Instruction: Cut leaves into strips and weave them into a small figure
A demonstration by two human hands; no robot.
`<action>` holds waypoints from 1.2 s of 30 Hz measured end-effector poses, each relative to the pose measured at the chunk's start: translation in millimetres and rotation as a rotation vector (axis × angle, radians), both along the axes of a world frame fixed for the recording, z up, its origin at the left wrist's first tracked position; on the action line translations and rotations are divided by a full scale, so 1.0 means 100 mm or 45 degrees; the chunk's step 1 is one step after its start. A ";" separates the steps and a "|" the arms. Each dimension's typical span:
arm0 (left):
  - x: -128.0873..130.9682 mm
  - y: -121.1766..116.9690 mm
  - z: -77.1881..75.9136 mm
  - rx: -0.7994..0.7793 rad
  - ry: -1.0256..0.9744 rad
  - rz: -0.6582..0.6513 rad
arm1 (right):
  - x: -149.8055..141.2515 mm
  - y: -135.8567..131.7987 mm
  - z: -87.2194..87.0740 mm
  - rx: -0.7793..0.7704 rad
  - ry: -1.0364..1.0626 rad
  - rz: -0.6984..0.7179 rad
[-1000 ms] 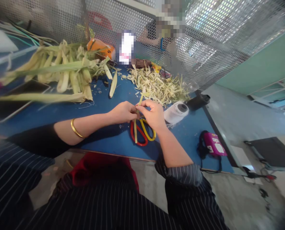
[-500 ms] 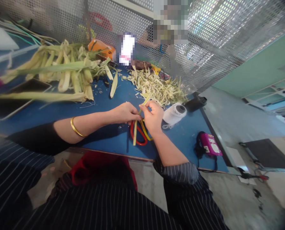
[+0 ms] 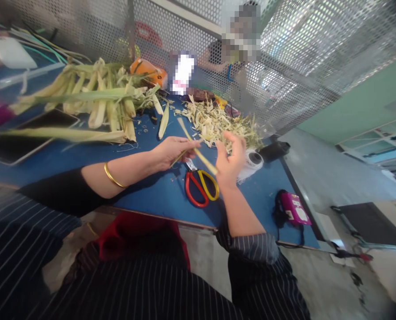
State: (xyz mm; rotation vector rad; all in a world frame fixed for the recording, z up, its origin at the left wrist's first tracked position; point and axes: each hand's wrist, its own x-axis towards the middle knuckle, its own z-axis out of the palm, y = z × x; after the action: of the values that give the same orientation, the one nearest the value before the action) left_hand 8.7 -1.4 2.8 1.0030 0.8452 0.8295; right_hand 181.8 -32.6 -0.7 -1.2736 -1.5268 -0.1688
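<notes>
head view: i count the big pile of long pale-green leafy husks [image 3: 100, 100] as unshredded, the heap of thin cream shreds [image 3: 214, 120] as done. the right hand [image 3: 231, 162] stands open, fingers spread; the left hand [image 3: 171, 151] pinches a narrow yellow-green strip [image 3: 206, 160] between both, seemingly unfinished.

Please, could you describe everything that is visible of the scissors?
The scissors lie on the blue table, handles toward its near edge. One loop handle is red, the other yellow, both smooth and plastic-looking. Some grey metal shows near the pivot; the blades go out of sight at the left hand, so I cannot tell whether they are open or touched.
</notes>
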 end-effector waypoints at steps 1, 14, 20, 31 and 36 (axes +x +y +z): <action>-0.01 0.03 0.01 -0.053 -0.076 0.062 | 0.02 0.02 -0.01 0.020 0.091 -0.020; 0.10 -0.04 -0.09 -0.058 -0.328 0.152 | -0.31 -0.07 -0.15 -0.863 0.386 0.557; 0.10 -0.05 -0.06 -0.009 -0.290 0.135 | -0.31 -0.10 -0.15 -0.761 0.292 0.578; 0.04 0.02 -0.05 -0.097 -0.220 0.086 | -0.30 -0.09 -0.13 -0.815 0.205 0.599; -0.02 0.09 -0.04 -0.094 -0.192 0.032 | -0.20 0.03 -0.14 -0.872 0.643 0.552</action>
State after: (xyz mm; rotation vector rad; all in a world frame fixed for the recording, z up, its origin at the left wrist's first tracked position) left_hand 7.1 7.7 -1.2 0.8554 0.7555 0.8775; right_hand 161.4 -30.1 -14.8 -1.3152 -1.4041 0.9586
